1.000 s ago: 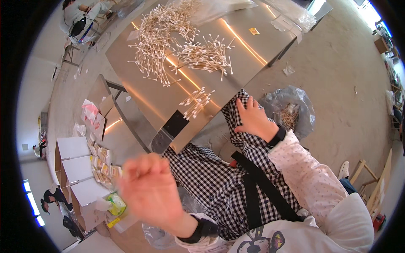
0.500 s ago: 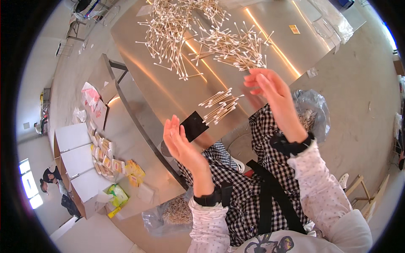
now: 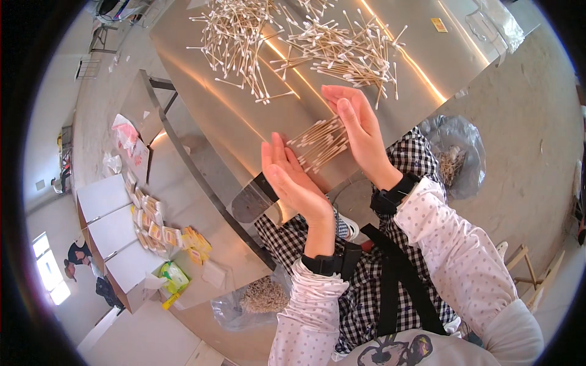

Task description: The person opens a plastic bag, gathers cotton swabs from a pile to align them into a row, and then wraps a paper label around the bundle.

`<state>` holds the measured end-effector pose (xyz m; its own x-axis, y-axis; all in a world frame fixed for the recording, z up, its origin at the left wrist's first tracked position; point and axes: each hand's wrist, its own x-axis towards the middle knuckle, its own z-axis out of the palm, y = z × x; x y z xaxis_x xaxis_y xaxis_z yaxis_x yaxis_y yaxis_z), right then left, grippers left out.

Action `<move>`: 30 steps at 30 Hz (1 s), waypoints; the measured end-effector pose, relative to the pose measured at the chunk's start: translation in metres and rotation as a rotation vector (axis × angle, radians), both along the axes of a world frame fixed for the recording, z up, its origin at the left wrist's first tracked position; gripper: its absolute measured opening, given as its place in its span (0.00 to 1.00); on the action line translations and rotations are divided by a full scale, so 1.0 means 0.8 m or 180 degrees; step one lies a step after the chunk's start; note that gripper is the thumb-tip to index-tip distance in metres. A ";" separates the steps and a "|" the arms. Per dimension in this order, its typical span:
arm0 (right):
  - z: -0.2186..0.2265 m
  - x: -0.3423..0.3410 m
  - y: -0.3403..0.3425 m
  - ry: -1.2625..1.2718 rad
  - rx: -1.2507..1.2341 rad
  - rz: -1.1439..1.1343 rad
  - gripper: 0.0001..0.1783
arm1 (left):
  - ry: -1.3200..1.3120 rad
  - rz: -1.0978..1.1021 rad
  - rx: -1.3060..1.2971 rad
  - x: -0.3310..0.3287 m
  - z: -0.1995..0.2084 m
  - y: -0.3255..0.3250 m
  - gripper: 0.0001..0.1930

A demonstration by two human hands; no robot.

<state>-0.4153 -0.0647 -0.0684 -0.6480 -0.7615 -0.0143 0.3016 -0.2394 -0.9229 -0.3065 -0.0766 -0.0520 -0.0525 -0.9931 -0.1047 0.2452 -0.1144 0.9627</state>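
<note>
Flanking cotton swabs (image 3: pixel 318 145) on the tabletop (image 3: pixel 256 125), left hand (image 3: pixel 297 183) and right hand (image 3: pixel 362 133), fingers (image 3: pixel 337 94) outstretched, loosely together, perhaps touch them; grey floor (image 3: pixel 519 116) beyond.

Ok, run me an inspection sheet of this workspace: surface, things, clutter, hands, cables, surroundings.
Surface: shiny metal table, with streaks of reflected light.
Things: small bundle of cotton swabs between the hands; two looser heaps, one at left, one at right.
Clutter: yellow packet on the table; small packs heaped beside an open box.
Hands: left hand and right hand both open, at either side of the bundle; firm contact cannot be told.
Cables: nothing seen.
Surroundings: clear plastic bag at right, another at lower left; window at far left.
</note>
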 end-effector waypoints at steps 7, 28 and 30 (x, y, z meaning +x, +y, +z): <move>0.005 -0.004 0.000 -0.0054 0.0002 0.0020 0.22 | 0.0016 0.0256 0.0023 0.005 0.001 -0.015 0.36; 0.004 -0.007 0.012 -0.0497 0.0033 0.0561 0.28 | 0.0398 -0.0384 0.0388 0.008 0.002 -0.017 0.38; 0.006 -0.009 0.017 -0.0563 0.0065 0.0569 0.28 | 0.0371 -0.0285 0.0382 0.009 0.005 -0.008 0.38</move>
